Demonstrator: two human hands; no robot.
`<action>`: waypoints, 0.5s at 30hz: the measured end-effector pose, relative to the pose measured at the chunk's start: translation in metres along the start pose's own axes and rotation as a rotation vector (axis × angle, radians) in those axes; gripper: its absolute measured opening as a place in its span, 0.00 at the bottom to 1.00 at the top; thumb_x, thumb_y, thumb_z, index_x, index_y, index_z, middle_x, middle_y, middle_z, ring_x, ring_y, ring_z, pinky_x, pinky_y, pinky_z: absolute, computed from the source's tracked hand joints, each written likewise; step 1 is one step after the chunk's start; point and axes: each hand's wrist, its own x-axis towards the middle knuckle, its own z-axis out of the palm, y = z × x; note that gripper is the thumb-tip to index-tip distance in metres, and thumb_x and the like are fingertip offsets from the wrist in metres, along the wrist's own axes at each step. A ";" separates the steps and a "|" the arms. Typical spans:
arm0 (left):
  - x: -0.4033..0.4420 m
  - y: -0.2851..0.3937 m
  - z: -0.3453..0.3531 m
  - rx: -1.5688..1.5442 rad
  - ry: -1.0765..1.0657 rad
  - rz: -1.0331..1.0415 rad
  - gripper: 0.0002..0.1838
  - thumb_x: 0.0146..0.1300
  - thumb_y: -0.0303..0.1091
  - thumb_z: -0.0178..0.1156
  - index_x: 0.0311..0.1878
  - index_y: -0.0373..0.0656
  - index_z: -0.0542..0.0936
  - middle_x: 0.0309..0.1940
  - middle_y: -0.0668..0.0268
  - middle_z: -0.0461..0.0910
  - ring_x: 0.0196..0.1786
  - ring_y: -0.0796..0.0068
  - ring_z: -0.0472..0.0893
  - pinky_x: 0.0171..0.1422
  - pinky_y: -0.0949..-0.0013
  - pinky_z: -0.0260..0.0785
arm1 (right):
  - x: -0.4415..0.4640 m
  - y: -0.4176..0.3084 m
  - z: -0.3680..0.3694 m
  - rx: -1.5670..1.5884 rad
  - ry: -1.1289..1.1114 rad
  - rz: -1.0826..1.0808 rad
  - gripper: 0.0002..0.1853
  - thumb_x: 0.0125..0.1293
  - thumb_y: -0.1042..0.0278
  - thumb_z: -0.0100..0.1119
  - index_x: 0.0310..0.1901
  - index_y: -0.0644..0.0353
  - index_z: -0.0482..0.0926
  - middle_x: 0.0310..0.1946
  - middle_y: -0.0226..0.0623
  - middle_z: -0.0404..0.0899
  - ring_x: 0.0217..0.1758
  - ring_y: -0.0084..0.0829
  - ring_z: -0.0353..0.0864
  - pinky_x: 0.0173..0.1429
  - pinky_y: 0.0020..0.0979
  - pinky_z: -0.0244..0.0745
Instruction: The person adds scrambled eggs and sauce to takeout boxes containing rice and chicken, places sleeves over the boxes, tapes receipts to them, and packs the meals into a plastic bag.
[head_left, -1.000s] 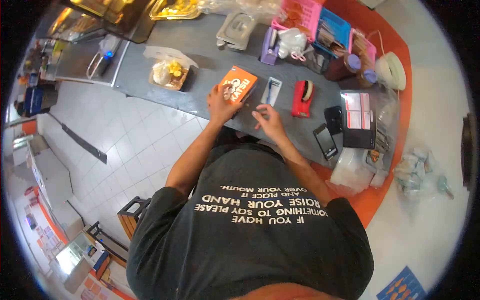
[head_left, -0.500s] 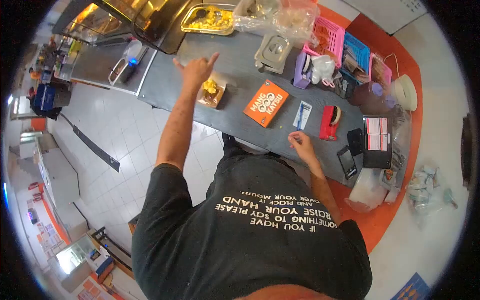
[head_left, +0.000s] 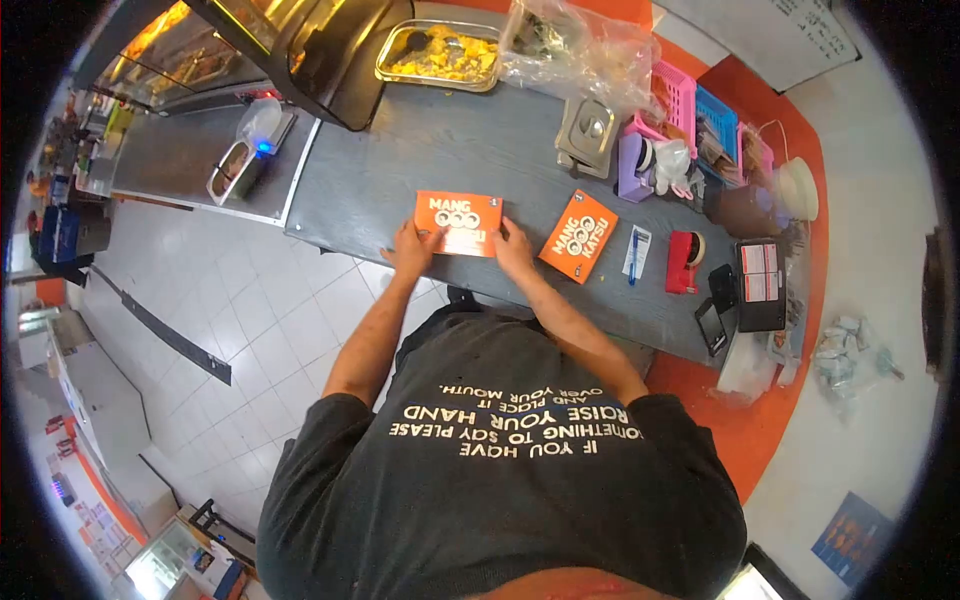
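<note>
My left hand (head_left: 410, 250) and my right hand (head_left: 514, 250) grip an orange cardboard food box (head_left: 460, 224) by its two near sides, at the front of the grey counter. Its lid is down, so whatever lies inside is hidden. Printed on top are the words "MANG KATSU", the lower word partly lost in glare. Just right of my right hand lies a second box (head_left: 579, 237) of the same kind, set at an angle and also closed.
A metal tray (head_left: 437, 79) of yellow food stands at the back beside the display warmer. Farther right are a lidded steel container (head_left: 588, 135), pink (head_left: 675, 100) and blue baskets, a pen (head_left: 634, 258) on paper, a red tape dispenser (head_left: 685, 262) and a phone (head_left: 711, 327).
The left box stood open with yellow food showing; now its lid covers it. My left hand came down onto it, and my right hand moved left from beside the pen to the box.
</note>
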 end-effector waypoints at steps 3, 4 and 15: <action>-0.008 0.009 -0.006 -0.092 0.051 0.028 0.33 0.49 0.61 0.65 0.57 0.55 0.75 0.53 0.60 0.76 0.61 0.59 0.70 0.62 0.22 0.35 | 0.007 0.002 0.011 0.413 -0.057 0.171 0.18 0.60 0.69 0.58 0.50 0.68 0.77 0.40 0.43 0.83 0.42 0.32 0.83 0.47 0.31 0.75; -0.012 0.021 -0.024 -0.075 0.011 0.010 0.30 0.50 0.60 0.65 0.55 0.57 0.77 0.51 0.60 0.78 0.59 0.59 0.73 0.62 0.23 0.38 | 0.010 0.009 0.007 0.403 -0.111 0.187 0.19 0.59 0.69 0.60 0.51 0.68 0.77 0.39 0.44 0.83 0.44 0.29 0.82 0.48 0.29 0.75; 0.020 0.010 -0.070 -0.618 -0.195 0.091 0.31 0.63 0.56 0.54 0.54 0.34 0.77 0.47 0.53 0.81 0.53 0.68 0.77 0.60 0.68 0.65 | 0.025 -0.017 -0.022 0.530 -0.108 0.325 0.24 0.66 0.51 0.54 0.51 0.67 0.78 0.44 0.41 0.81 0.47 0.29 0.79 0.52 0.27 0.71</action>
